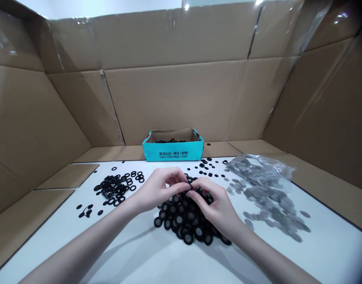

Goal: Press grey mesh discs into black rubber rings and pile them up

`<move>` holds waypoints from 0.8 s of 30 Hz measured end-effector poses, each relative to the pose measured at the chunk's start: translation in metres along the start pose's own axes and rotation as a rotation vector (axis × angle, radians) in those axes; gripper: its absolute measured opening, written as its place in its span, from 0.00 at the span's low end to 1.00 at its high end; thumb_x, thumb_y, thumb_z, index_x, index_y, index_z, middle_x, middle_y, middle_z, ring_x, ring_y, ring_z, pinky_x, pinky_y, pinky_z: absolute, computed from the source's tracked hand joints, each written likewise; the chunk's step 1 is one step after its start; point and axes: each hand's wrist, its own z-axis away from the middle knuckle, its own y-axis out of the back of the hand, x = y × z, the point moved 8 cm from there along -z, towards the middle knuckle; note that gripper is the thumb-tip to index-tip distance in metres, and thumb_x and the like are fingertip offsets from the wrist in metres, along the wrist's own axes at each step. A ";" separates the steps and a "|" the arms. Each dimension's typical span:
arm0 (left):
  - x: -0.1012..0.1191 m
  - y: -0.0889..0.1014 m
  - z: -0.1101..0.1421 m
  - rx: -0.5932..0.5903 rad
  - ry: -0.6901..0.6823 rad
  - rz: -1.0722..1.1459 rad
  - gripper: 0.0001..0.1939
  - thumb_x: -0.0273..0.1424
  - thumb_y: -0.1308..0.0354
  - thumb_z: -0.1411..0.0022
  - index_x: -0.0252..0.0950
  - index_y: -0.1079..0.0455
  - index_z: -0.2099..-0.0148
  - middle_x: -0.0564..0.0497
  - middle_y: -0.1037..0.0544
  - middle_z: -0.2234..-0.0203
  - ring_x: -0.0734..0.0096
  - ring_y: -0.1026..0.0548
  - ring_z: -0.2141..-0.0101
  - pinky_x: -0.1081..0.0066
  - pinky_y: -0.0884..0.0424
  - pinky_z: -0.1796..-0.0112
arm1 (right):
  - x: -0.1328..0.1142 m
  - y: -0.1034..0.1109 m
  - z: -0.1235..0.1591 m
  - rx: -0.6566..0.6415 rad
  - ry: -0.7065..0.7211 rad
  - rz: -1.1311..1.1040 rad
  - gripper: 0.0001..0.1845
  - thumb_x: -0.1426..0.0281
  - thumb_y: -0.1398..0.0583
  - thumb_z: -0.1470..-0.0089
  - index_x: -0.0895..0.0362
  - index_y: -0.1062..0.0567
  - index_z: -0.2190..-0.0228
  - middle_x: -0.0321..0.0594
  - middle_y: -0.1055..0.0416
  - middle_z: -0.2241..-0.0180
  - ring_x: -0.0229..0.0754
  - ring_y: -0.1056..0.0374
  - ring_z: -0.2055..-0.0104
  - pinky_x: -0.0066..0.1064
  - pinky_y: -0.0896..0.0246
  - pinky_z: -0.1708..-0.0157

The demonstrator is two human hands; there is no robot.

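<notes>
My left hand [164,187] and my right hand [212,197] meet at the fingertips over the middle of the white table. Between their pinched thumbs and forefingers is a small black ring [189,185], mostly covered by the fingers. Below them spreads a heap of black rings with grey discs in their centres [183,221]. Off to the left lies a looser pile of black rings [114,187], many with open centres. Thin grey translucent discs [275,207] are scattered to the right of my right hand.
A turquoise cardboard box [173,152] holding black pieces stands at the back. Right of it, a clear plastic bag [257,167] contains grey discs. Small black pieces [207,165] dot the table near the box. Tall cardboard walls [181,98] enclose the back and sides.
</notes>
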 end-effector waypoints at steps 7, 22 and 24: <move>0.003 -0.001 0.000 0.041 0.005 -0.066 0.09 0.32 0.45 0.37 0.34 0.32 0.69 0.53 0.27 0.74 0.74 0.32 0.72 0.76 0.38 0.73 | 0.005 0.000 0.000 0.005 -0.064 -0.021 0.10 0.69 0.43 0.44 0.55 0.33 0.77 0.34 0.34 0.78 0.36 0.40 0.76 0.27 0.45 0.76; 0.001 -0.005 0.002 -0.192 -0.011 -0.066 0.09 0.33 0.48 0.36 0.34 0.36 0.67 0.53 0.29 0.77 0.74 0.30 0.74 0.76 0.35 0.73 | 0.002 0.001 -0.004 -0.097 -0.032 -0.051 0.13 0.65 0.44 0.43 0.55 0.36 0.78 0.35 0.35 0.77 0.37 0.40 0.74 0.28 0.45 0.73; 0.002 -0.005 0.002 -0.187 -0.010 -0.093 0.08 0.32 0.47 0.36 0.34 0.35 0.67 0.53 0.28 0.77 0.73 0.29 0.74 0.76 0.34 0.72 | 0.002 0.000 -0.003 -0.099 -0.014 -0.040 0.12 0.66 0.44 0.43 0.55 0.36 0.77 0.35 0.35 0.77 0.37 0.39 0.73 0.28 0.44 0.73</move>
